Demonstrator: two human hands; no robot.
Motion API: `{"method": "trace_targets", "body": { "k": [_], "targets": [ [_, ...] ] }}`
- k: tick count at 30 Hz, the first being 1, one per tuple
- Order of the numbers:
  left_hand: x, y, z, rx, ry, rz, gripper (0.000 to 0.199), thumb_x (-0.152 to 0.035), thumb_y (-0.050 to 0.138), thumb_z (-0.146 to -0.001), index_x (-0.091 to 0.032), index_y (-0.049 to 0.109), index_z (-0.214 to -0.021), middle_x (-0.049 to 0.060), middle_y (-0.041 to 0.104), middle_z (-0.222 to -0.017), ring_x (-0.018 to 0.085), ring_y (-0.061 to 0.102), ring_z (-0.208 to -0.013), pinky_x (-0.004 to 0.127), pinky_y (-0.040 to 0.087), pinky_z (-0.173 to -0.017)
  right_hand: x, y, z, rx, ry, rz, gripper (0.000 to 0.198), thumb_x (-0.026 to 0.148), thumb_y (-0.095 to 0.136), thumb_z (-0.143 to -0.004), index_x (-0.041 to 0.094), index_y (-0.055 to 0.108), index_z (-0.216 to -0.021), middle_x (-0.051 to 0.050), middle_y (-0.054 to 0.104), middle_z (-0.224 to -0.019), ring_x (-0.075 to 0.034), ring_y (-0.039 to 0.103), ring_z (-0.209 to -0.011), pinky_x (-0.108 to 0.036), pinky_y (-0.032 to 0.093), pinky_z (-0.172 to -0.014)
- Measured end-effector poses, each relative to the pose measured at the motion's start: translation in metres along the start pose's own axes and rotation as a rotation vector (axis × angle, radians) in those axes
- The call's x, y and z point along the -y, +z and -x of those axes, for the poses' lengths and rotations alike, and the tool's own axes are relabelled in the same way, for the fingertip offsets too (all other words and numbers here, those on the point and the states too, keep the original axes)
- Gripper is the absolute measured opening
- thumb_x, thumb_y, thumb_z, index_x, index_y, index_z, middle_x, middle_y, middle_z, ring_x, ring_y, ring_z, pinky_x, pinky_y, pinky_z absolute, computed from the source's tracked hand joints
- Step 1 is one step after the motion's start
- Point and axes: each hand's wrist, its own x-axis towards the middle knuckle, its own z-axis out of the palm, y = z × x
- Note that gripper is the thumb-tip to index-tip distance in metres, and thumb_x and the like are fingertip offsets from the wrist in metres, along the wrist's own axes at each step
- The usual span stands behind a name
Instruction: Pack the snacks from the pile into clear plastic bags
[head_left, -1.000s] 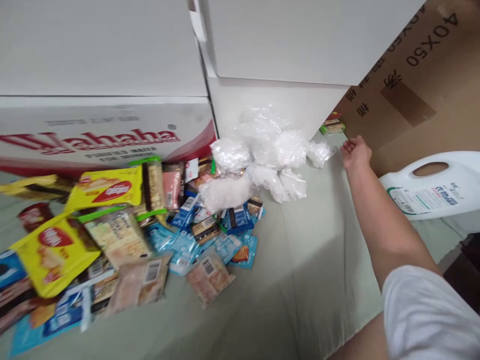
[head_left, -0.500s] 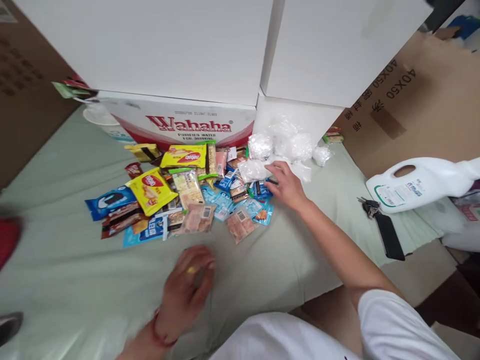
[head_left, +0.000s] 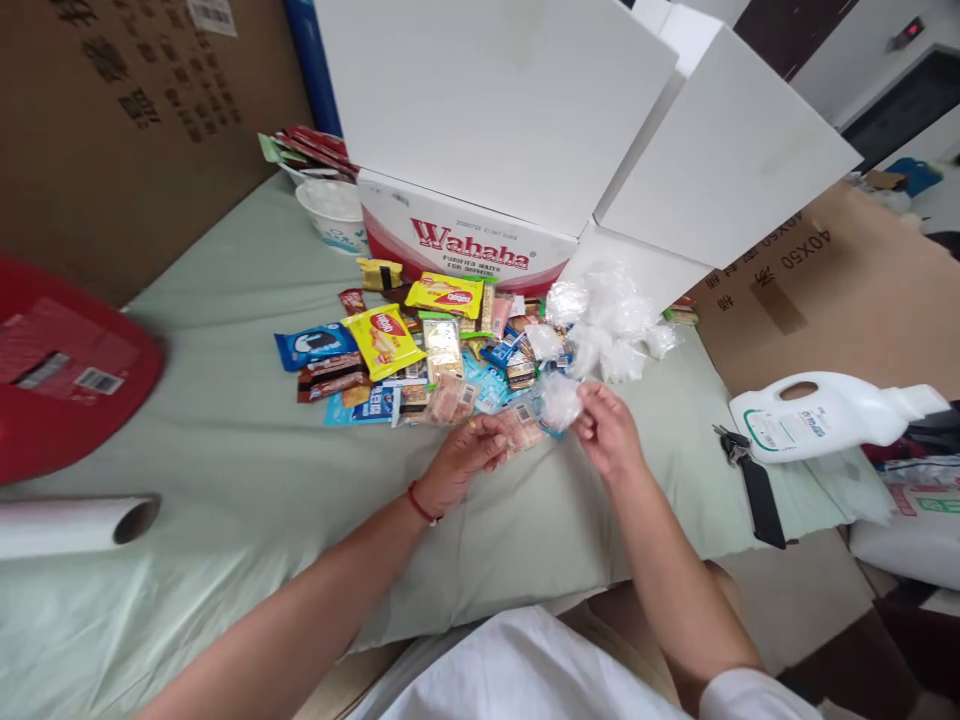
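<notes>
My right hand [head_left: 606,430] is closed on a crumpled clear plastic bag [head_left: 560,402], pinching its right side just above the sheet. My left hand [head_left: 472,455] is near the front of the snack pile, fingers curled together. Its fingertips meet the edge of a pinkish snack packet [head_left: 523,424]; whether they pinch anything is hidden. Another pinkish packet [head_left: 450,400] lies just beyond that hand. Yellow nabati packets [head_left: 385,340], a blue packet [head_left: 311,345] and several other snacks spread to the left. More crumpled clear bags [head_left: 611,310] are heaped behind my right hand.
A white Wahaba carton [head_left: 465,235] with raised flaps stands behind the pile. At the left are a paper tub [head_left: 334,215], a red object [head_left: 71,370] and a white roll [head_left: 67,525]. A white jug [head_left: 832,420] and keys with a black case [head_left: 759,500] lie right.
My right hand has picked up a crumpled clear bag and drawn it nearer. My left hand has moved forward to the pile's front edge. The view has shifted left.
</notes>
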Motion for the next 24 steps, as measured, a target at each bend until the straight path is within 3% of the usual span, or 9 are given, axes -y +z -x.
{"method": "trace_targets", "body": {
  "k": [4, 8, 13, 16, 19, 21, 24],
  "targets": [
    [0.002, 0.002, -0.002, -0.071, -0.014, 0.006, 0.063, -0.059, 0.087, -0.071, -0.02, 0.059, -0.113, 0.002, 0.064, -0.097, 0.009, 0.057, -0.065, 0.02, 0.04, -0.048, -0.048, 0.027, 0.046, 0.029, 0.067, -0.006, 0.036, 0.046, 0.089, -0.067, 0.021, 0.066, -0.081, 0.005, 0.047, -0.065, -0.008, 0.038, -0.056, -0.021, 0.034, -0.047],
    [0.008, -0.003, -0.008, -0.122, -0.047, -0.02, 0.053, -0.056, 0.089, -0.067, -0.017, 0.059, -0.087, -0.005, 0.055, -0.069, 0.006, 0.044, -0.051, 0.02, 0.035, -0.046, -0.062, 0.034, 0.057, -0.033, 0.064, -0.032, 0.039, 0.047, 0.09, -0.064, 0.022, 0.065, -0.082, 0.006, 0.047, -0.066, -0.009, 0.036, -0.056, -0.022, 0.033, -0.048],
    [0.002, -0.007, -0.007, -0.119, -0.02, 0.103, 0.042, -0.044, 0.09, -0.068, -0.019, 0.06, -0.082, -0.004, 0.056, -0.074, 0.008, 0.051, -0.062, 0.021, 0.042, -0.055, -0.055, 0.016, 0.051, -0.08, -0.017, 0.075, 0.039, 0.054, 0.082, -0.073, 0.022, 0.061, -0.081, 0.003, 0.054, -0.076, -0.01, 0.04, -0.059, -0.022, 0.034, -0.05],
    [-0.004, -0.01, -0.005, -0.062, -0.063, 0.251, 0.036, -0.035, 0.091, -0.067, -0.019, 0.062, -0.083, -0.003, 0.057, -0.078, 0.01, 0.056, -0.072, 0.023, 0.05, -0.068, -0.047, -0.012, 0.034, -0.294, -0.251, 0.331, 0.036, 0.054, 0.072, -0.083, 0.023, 0.064, -0.098, 0.0, 0.061, -0.092, -0.011, 0.047, -0.065, -0.023, 0.041, -0.057],
    [-0.006, -0.013, -0.007, 0.017, -0.134, 0.388, 0.033, -0.029, 0.09, -0.069, -0.019, 0.061, -0.083, -0.002, 0.06, -0.081, 0.014, 0.063, -0.077, 0.034, 0.057, -0.08, -0.039, -0.042, -0.001, -0.49, -0.424, 0.709, 0.051, 0.046, 0.068, -0.085, 0.022, 0.059, -0.129, -0.005, 0.063, -0.112, -0.013, 0.054, -0.07, -0.026, 0.048, -0.068],
    [-0.005, -0.014, -0.009, 0.052, -0.174, 0.43, 0.032, -0.028, 0.088, -0.073, -0.02, 0.06, -0.086, -0.001, 0.064, -0.087, 0.018, 0.068, -0.085, 0.042, 0.058, -0.088, -0.035, -0.053, -0.032, -0.427, -0.367, 0.967, 0.053, 0.04, 0.063, -0.086, 0.017, 0.06, -0.133, -0.01, 0.065, -0.115, -0.016, 0.059, -0.075, -0.031, 0.051, -0.08],
    [-0.003, -0.015, -0.012, 0.08, -0.211, 0.449, 0.032, -0.028, 0.086, -0.078, -0.02, 0.057, -0.089, 0.002, 0.071, -0.095, 0.021, 0.073, -0.093, 0.046, 0.057, -0.095, -0.032, -0.055, -0.077, -0.316, -0.257, 1.164, 0.042, 0.027, 0.057, -0.086, 0.012, 0.07, -0.123, -0.015, 0.07, -0.111, -0.023, 0.065, -0.091, -0.038, 0.049, -0.097]
  ]
}}
